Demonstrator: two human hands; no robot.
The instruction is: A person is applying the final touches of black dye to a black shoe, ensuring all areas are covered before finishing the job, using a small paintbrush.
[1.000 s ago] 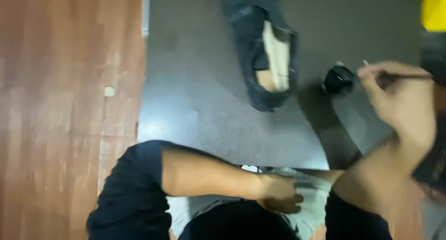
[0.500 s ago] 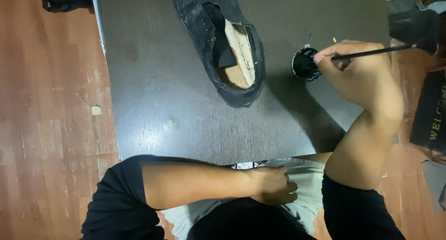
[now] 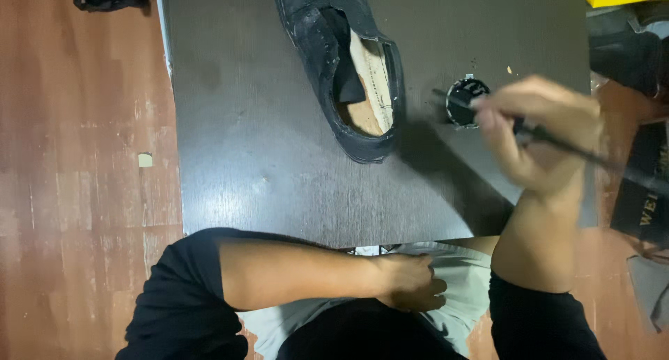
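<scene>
The right hand (image 3: 540, 137) has its fingers closed around a thin dark brush (image 3: 557, 140), whose long axis runs from lower right to upper left, tip at the small round black tin (image 3: 465, 101) on the tabletop (image 3: 265, 158). The black shoe (image 3: 348, 67) lies just left of the tin, heel toward the person, with bare tabletop to its left up to the edge. The left hand (image 3: 412, 283) rests curled on the lap, holding nothing visible.

Thin dark brush (image 3: 557, 138): held in the right hand (image 3: 540, 133), lying at a slant, tip end at the small round black tin (image 3: 465, 101); motion-blurred, bristles not discernible. Tin: open, sits on the dark table, just right of the shoe. Black shoe (image 3: 348, 67): lies on the table, opening upward, tan insole exposed, surface scuffed.
</scene>
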